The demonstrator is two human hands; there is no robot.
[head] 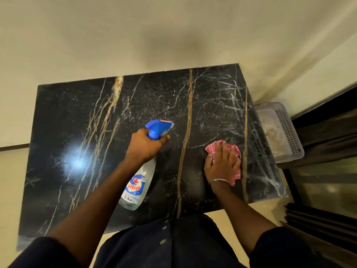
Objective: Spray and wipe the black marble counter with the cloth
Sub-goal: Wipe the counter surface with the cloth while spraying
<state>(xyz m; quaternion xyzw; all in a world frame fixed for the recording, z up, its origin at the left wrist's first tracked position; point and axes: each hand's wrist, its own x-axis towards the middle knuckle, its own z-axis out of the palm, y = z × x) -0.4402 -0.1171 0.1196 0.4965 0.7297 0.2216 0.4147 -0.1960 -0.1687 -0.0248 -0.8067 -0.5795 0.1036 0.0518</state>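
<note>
Shirt (173, 246); left hand (144, 147) grips bottle (140, 180), right hand (222, 163) flat on cloth (211, 148); counter (77, 122) possibly wet; beige wall (135, 35).

Crumpled pink cloth (211, 148) on black marble counter (77, 122); blue-topped spray bottle (139, 182) tilted.

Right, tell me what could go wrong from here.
1. The spray bottle in the left hand aims toward the far right, so mist may land on the grey basket beside the counter.
2. The cloth lies bunched under the right hand, so wiping may leave streaks.
</note>
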